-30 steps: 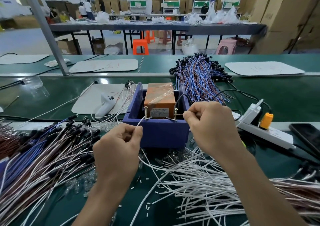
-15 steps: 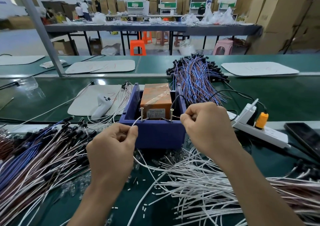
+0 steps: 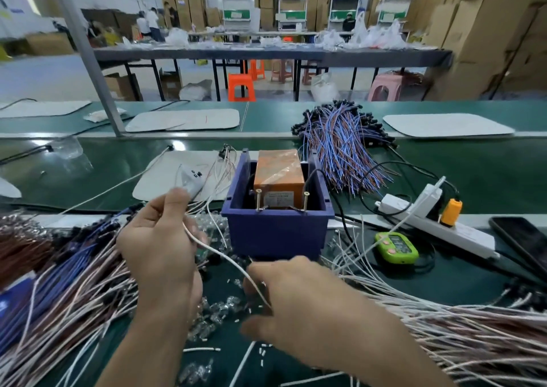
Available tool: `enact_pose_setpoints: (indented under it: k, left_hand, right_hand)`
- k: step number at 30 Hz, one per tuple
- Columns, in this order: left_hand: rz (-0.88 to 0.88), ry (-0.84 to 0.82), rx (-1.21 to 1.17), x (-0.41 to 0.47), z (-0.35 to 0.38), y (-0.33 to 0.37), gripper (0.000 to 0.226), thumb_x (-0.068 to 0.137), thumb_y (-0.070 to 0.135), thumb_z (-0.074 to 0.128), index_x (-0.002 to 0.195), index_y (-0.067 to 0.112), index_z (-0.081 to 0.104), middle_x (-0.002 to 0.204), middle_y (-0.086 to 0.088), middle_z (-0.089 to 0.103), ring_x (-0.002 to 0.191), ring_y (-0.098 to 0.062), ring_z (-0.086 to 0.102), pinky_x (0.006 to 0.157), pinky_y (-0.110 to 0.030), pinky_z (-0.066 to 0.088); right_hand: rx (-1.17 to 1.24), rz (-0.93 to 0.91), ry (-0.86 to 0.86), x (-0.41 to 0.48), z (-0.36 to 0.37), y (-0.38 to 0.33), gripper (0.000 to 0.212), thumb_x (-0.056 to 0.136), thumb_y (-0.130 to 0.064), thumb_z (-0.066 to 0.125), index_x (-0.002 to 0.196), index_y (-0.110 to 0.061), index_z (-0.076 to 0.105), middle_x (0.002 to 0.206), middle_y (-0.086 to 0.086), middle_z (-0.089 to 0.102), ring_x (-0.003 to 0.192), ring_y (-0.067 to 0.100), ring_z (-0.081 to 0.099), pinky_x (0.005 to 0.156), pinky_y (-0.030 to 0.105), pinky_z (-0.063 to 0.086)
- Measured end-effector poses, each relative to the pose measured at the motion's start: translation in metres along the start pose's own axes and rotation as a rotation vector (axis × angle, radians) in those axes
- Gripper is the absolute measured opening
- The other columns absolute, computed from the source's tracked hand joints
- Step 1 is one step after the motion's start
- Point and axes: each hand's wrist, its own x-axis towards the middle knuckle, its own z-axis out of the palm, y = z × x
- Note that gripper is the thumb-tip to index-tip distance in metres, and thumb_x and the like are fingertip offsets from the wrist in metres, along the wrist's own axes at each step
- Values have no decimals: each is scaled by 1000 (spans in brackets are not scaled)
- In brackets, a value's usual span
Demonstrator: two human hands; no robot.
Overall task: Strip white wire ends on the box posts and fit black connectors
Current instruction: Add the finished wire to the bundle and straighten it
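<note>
Diagonally, white wire slants down-right.

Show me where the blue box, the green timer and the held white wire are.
blue box (image 3: 276,234): head view, front wall.
green timer (image 3: 396,249): head view, middle of its face.
white wire (image 3: 220,255): head view, free middle stretch.

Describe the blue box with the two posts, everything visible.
The blue box is an open-topped, plastic-looking bin, upright on the green bench. Two brass-coloured posts rise inside its front wall. An orange taped block fills its middle, and a black cable loops over its right wall. Beside it, the left hand pinches a white wire.
</note>
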Motion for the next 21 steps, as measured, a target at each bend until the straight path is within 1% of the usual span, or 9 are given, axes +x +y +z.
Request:
enact_pose_setpoints:
  k: [2, 6, 8, 11, 12, 15, 17, 19, 21]
  left_hand:
    - [1, -51, 14, 5, 2, 14, 26, 96, 18, 71, 69, 19, 74, 45, 4, 50, 37, -11, 44, 40, -24, 43]
    - [-55, -153, -3, 4, -4, 32, 43, 96, 50, 57, 70, 25, 81, 54, -1, 61, 44, -12, 55, 48, -26, 52]
    - [-89, -264, 47, 4, -10, 37, 62, 96, 63, 40, 80, 21, 83, 73, -7, 73, 62, -17, 68, 66, -35, 55]
    - [-127, -785, 437, 2, -16, 50, 37, 106, 47, 44, 124, 32, 72, 132, 3, 70, 123, -14, 65, 96, -34, 46]
    - [-138, -957, 492, 3, -19, 51, 37, 100, 44, 54, 136, 39, 62, 135, 5, 68, 127, -13, 62, 99, -28, 49]
    - [-161, -1036, 408, 11, -33, 47, 57, 92, 25, 73, 139, 52, 53, 106, 1, 77, 101, -12, 72, 83, -17, 54]
    - [-153, -999, 400, 22, -43, 52, 43, 95, 16, 72, 129, 42, 68, 85, -3, 73, 76, -14, 67, 71, -19, 54]
    - [-162, -910, 445, 37, -55, 57, 26, 88, 27, 73, 114, 28, 79, 75, -5, 70, 64, -14, 58, 61, -20, 49]
    - [-227, -710, 380, 54, -65, 55, 31, 77, 34, 78, 105, 21, 82, 73, -7, 69, 65, -17, 55, 63, -23, 48]
  right_hand:
    - [-84, -11, 73, 7, 6, -6, 2, 95, -28, 62, 96, -27, 61, 87, -1, 68, 78, 28, 62, 68, 35, 48]
    - [280, 29, 227, 18, -9, -12, 18, 100, -26, 56, 85, -26, 66, 68, -6, 66, 58, 13, 57, 56, 33, 48]
    - [605, 20, 348, 27, -24, -19, 26, 103, -26, 56, 81, -21, 69, 55, -7, 57, 47, 12, 45, 46, 26, 39]
    - [1210, 11, 427, 46, -51, -35, 35, 107, -17, 51, 78, -14, 69, 46, -5, 40, 40, 9, 30, 42, 20, 30]
    - [1369, -4, 428, 52, -61, -41, 34, 107, -15, 49, 80, -10, 68, 46, -4, 37, 40, 10, 28, 43, 22, 29]
    - [1649, -48, 420, 64, -83, -58, 32, 107, -11, 48, 82, -3, 66, 52, -1, 27, 57, 17, 15, 53, 29, 20]
    - [1713, -68, 423, 68, -93, -64, 31, 107, -11, 48, 83, -2, 65, 55, 0, 25, 67, 24, 11, 56, 33, 21]
    - [1724, -86, 423, 69, -102, -64, 30, 106, -10, 48, 83, -1, 66, 55, 2, 24, 60, 22, 19, 53, 32, 32]
    - [1710, -65, 421, 72, -113, -60, 29, 106, -9, 48, 85, 0, 66, 54, 4, 28, 51, 20, 35, 53, 31, 42]
